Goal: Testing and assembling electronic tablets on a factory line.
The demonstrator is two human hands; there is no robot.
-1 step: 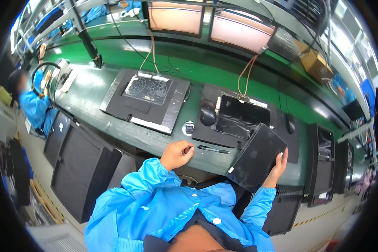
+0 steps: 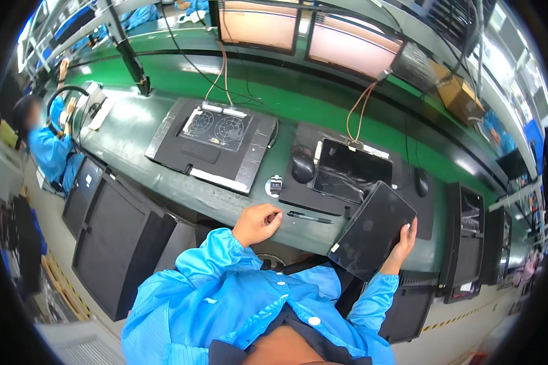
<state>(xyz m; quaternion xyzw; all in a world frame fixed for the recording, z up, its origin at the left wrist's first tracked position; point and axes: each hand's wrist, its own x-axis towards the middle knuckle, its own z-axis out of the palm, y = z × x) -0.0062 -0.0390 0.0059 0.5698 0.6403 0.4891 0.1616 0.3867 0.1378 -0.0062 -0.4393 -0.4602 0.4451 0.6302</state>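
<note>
My right hand point(image 2: 400, 248) grips the right edge of a flat black tablet-like panel point(image 2: 374, 228). The panel is held tilted over the table's front edge, with a small white tab at its lower left corner. My left hand point(image 2: 257, 225) rests closed at the front edge, its fingers curled; a dark spot shows at the fingertips, too small to name. Just right of it lies a dark pen point(image 2: 310, 217). A small square watch-like device point(image 2: 276, 184) sits beyond that hand. Behind the held panel, another glossy black panel point(image 2: 353, 170) lies on a dark mat, partly covered by it.
A black mouse point(image 2: 302, 164) is left of the lying panel, another mouse point(image 2: 421, 181) right of it. A black fixture point(image 2: 210, 155) with circular patterns stands to the left. Black trays point(image 2: 119, 237) lean at lower left. A co-worker in blue point(image 2: 52, 149) sits far left.
</note>
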